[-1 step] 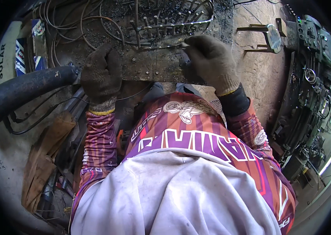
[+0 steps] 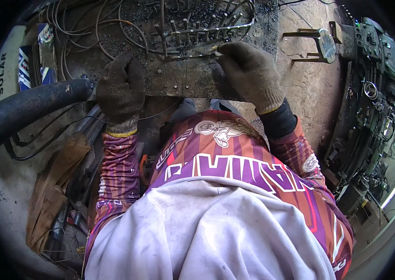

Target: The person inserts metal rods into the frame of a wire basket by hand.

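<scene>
My left hand [image 2: 122, 86], in a dark knitted work glove, is closed at the near left edge of a dark metal workbench [image 2: 169, 84]. Whatever it holds, if anything, is hidden. Over the bench's right part, my gloved right hand [image 2: 251, 70] has its fingers pinched together. A small pale tip [image 2: 218, 53] shows at those fingertips, too small to name. A thin rod [image 2: 188, 57] on the bench runs up to the same spot. Beyond it stand several upright metal pegs [image 2: 196, 35], with a bent metal rod [image 2: 254, 14] curving around them.
Loops of rod or cable [image 2: 85, 32] lie on the bench's far left. A thick black hose [image 2: 34, 105] comes in beside my left hand. A stool [image 2: 326, 45] stands on the floor at right, near dark machinery [image 2: 370, 93]. Brown cardboard [image 2: 55, 186] lies lower left.
My right hand has shifted very slightly to the left, and a small yellowish spot shows beside its fingertips. My left hand stays where it was.
</scene>
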Demonstrator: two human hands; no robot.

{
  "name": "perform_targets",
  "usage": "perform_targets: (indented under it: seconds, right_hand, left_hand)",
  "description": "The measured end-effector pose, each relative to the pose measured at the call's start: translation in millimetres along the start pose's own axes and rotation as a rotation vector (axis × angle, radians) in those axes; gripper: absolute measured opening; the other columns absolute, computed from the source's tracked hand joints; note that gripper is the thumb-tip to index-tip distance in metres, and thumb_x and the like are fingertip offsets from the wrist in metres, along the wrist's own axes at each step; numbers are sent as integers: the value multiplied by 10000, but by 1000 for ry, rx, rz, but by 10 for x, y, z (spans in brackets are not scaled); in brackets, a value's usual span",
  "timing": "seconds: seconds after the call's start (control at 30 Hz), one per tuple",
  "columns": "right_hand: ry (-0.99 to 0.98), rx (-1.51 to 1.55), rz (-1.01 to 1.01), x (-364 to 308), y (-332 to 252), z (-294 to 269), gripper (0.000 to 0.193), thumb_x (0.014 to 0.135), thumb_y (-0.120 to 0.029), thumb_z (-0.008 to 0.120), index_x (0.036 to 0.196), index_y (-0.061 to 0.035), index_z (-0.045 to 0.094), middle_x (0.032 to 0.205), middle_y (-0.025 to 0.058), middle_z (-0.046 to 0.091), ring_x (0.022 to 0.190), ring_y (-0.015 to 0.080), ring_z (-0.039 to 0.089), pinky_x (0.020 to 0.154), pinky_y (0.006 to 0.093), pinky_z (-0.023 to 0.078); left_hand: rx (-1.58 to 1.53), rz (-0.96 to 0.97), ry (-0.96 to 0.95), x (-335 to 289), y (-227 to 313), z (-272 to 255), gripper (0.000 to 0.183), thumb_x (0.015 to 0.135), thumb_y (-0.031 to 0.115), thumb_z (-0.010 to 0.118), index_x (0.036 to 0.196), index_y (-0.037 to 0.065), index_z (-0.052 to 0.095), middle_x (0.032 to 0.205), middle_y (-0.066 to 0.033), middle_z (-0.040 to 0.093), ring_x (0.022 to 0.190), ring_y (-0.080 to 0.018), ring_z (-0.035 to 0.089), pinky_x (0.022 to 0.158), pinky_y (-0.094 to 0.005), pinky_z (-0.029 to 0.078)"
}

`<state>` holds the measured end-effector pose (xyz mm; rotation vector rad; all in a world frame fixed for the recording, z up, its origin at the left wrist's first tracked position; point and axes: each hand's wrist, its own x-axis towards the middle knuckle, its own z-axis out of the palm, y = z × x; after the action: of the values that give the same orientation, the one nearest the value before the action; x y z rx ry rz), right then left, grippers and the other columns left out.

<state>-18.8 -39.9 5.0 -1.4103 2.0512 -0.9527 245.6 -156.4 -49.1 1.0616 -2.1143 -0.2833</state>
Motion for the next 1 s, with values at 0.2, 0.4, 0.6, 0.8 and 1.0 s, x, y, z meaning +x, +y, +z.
perform_targets:
  seconds: [0.2, 0.4, 0.6, 0.8, 1.0]
  right_hand:
    - [-19, -182, -122, 49, 17, 52, 243, 903, -297, 714, 1037, -113, 798, 928, 143, 767, 872, 374, 741, 769, 471, 592]
    - [-91, -273, -132, 101, -34, 71, 260, 940, -286, 704, 1089, -83, 766, 930, 186, 756, 867, 389, 751, 765, 460, 594]
    - [-186, -266, -175, 80, -5, -7, 234, 926, -241, 709, 1071, -64, 760, 933, 203, 751, 863, 391, 745, 759, 463, 586]
    - [-43, -177, -163, 61, -16, 42, 220, 929, -223, 704, 1047, -43, 754, 933, 208, 750, 869, 393, 744, 755, 446, 583]
    - [-64, -255, -169, 74, -49, 28, 202, 936, -187, 716, 1063, -35, 756, 920, 194, 757, 848, 350, 763, 742, 420, 591]
  left_hand:
    - [16, -25, -8, -15, -25, 5, 205, 965, 168, 729, 1160, 109, 735, 1081, -136, 771, 946, -336, 763, 811, -410, 616]
    - [-5, -20, -24, -23, -57, 20, 200, 968, 171, 724, 1160, 112, 731, 1076, -141, 768, 942, -334, 764, 805, -413, 617]
    - [-3, -38, -4, -14, 0, -4, 193, 967, 162, 726, 1153, 111, 728, 1069, -145, 764, 939, -336, 759, 801, -415, 612]
    - [12, -41, -10, -2, 5, 8, 190, 965, 165, 732, 1147, 110, 728, 1066, -145, 762, 942, -335, 756, 807, -419, 607]
    - [16, 7, 14, 4, 0, -3, 181, 963, 148, 729, 1140, 109, 727, 1064, -147, 758, 935, -334, 756, 800, -418, 606]
